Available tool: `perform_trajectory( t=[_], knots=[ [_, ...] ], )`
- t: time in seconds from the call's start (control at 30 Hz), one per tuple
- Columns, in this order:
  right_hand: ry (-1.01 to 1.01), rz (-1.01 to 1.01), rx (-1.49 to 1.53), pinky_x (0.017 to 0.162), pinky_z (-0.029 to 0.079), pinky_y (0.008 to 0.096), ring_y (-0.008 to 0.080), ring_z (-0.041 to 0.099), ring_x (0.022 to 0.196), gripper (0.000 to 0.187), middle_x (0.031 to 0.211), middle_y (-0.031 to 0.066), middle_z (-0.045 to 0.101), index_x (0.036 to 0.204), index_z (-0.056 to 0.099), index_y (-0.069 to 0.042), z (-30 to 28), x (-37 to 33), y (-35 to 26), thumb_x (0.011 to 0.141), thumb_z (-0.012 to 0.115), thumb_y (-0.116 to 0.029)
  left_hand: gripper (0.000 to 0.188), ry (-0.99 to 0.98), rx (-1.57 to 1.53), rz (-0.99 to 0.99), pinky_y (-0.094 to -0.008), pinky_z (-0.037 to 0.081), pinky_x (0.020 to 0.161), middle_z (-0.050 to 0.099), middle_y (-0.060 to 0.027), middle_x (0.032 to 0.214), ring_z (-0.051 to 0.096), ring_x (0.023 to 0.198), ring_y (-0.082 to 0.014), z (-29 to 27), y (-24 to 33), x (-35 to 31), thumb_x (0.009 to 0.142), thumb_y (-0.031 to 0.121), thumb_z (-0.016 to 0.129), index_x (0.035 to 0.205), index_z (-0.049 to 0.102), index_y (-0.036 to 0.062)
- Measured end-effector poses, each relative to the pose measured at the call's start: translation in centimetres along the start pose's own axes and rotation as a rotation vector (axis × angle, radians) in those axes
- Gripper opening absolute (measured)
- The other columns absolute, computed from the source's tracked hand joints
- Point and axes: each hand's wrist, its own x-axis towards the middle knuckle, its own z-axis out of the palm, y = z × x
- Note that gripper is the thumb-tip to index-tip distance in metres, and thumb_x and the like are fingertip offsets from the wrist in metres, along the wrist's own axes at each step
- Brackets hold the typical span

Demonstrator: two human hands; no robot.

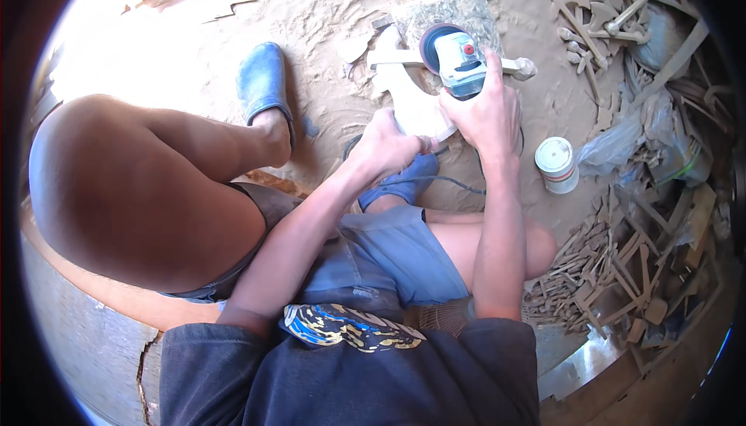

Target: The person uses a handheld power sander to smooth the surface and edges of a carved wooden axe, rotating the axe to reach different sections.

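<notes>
My right hand [491,115] is wrapped around the body of an angle grinder [458,57], its index finger stretched along the casing. The grinder's round dark disc [432,44] lies over a pale carved wooden piece [416,104], close to its crossbar; whether disc and wood touch I cannot tell. My left hand [388,145] grips the near end of that wooden piece, thumb pointing right. Under the far end sits a rough, dusty block [458,10]. A dark cord [458,185] curves below the hands.
Right of my hands stands a white lidded can [556,163]. Wood offcuts [598,271] heap at the right, with carved pieces [602,10] and plastic bags [614,146] farther up. My feet, in blue clogs [263,76], rest on the dust-covered floor [326,22].
</notes>
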Motion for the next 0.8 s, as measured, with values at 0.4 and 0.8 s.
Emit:
perform_trajectory(
  t=[0.4, 0.8],
  knots=[
    [0.094, 0.105, -0.092, 0.084, 0.058, 0.0552, 0.0471, 0.074, 0.094, 0.092, 0.099, 0.0303, 0.075, 0.152, 0.044, -0.003, -0.3, 0.5, 3.6, 0.076, 0.083, -0.036, 0.042, -0.007, -0.049, 0.025, -0.0296, 0.041, 0.050, 0.068, -0.0065, 0.080, 0.051, 0.057, -0.0113, 0.4, 0.7, -0.3, 0.085, 0.016, 0.085, 0.116, 0.068, -0.0067],
    [0.107, 0.137, 0.019, 0.087, 0.057, 0.0540, 0.0466, 0.073, 0.101, 0.090, 0.105, 0.0305, 0.074, 0.151, 0.047, -0.003, -1.1, 0.1, 3.4, 0.075, 0.084, -0.033, 0.055, 0.090, -0.027, -0.011, -0.0300, 0.045, 0.051, 0.069, -0.0097, 0.089, 0.055, 0.061, -0.0118, 1.3, -3.1, 0.9, 0.084, 0.015, 0.088, 0.126, 0.060, -0.0070]
  ],
)
